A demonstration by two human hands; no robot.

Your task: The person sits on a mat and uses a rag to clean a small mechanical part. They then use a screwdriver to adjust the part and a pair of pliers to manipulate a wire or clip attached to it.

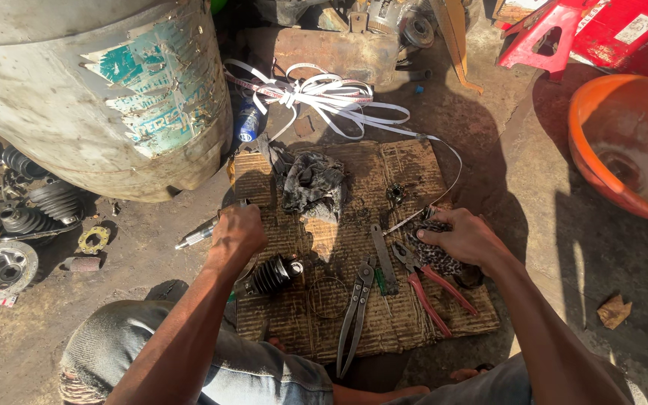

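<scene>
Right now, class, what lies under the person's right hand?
A patterned rag on the cardboard mat, beside red-handled pliers. The right hand hides whatever the rag wraps.

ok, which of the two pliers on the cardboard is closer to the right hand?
The red-handled pliers, just below the right hand. The bare-metal pliers lie further left, mid-cardboard.

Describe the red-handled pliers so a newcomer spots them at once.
Find the corrugated cardboard sheet on the ground between the person's knees. Near its right edge, just below the right hand, lie the pliers. Their red handles set them apart from the bare grey metal tool beside them.
</scene>
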